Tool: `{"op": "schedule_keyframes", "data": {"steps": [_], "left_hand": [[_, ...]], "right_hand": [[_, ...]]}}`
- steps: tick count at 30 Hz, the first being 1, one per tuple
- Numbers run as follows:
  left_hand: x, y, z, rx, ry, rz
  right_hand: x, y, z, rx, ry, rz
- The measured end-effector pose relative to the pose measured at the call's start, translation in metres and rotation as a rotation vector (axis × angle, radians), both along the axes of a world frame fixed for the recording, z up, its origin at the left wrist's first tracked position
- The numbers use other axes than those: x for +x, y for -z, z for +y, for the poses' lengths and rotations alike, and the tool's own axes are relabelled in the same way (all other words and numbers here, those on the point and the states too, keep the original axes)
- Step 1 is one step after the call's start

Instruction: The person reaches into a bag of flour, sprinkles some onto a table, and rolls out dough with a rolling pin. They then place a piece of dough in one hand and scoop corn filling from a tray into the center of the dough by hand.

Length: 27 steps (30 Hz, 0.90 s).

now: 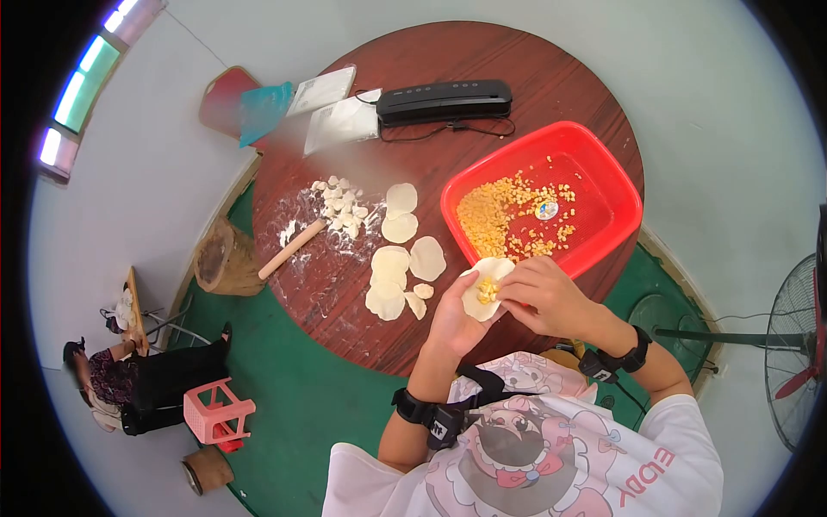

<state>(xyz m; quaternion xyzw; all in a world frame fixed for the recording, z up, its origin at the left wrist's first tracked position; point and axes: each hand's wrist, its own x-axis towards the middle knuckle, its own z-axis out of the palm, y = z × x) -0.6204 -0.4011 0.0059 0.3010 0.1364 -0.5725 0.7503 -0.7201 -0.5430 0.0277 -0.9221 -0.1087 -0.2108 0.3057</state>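
My left hand (457, 317) cups a round dumpling wrapper (475, 300), its thumb on the near left edge. A small heap of yellow corn filling (488, 289) lies in the middle of the wrapper. At the wrapper's right edge, my right hand (543, 297) has its fingers bent and pinched together against the dough. Just beyond both hands stands a red plastic basin (603, 246) with corn kernels (487, 215) gathered on its left side. Flat wrappers (389, 267) lie on the table left of my hands, some overlapping.
On the round wooden table (336, 302) are a rolling pin (293, 248), floury dough pieces (343, 207) and a black corded appliance (444, 102) beside plastic packets (343, 123). A fan (792, 345) stands right. Another person (146, 383) is at far left near a pink stool (215, 409).
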Motion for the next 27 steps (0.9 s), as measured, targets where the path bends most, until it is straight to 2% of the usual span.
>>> {"op": "schedule_keyframes", "data": {"steps": [7, 13, 17, 19, 22, 23, 25, 27], "left_hand": [[-0.004, -0.008, 0.002, 0.053, -0.01, -0.09], [-0.005, -0.01, 0.003, 0.047, 0.005, -0.29], [-0.006, -0.012, 0.003, 0.02, 0.045, -0.331], [-0.006, -0.013, 0.003, 0.029, 0.072, -0.338], [-0.008, -0.017, 0.002, 0.023, 0.093, -0.356], [-0.007, -0.014, 0.003, 0.024, 0.093, -0.356], [-0.003, -0.002, 0.007, -0.033, 0.051, -0.098], [-0.003, 0.001, 0.009, -0.059, 0.05, -0.037]], "right_hand": [[-0.001, -0.005, 0.005, 0.111, 0.068, -0.003], [-0.003, -0.007, 0.006, 0.184, 0.097, 0.004], [-0.005, -0.009, 0.007, 0.24, 0.127, 0.058], [-0.006, -0.005, 0.005, 0.347, 0.178, 0.164], [-0.006, -0.009, 0.005, 0.338, 0.15, 0.107], [-0.006, -0.01, 0.003, 0.339, 0.15, 0.106], [-0.008, -0.012, 0.001, 0.192, 0.009, 0.075], [-0.008, -0.011, 0.002, 0.175, -0.018, 0.041]]}}
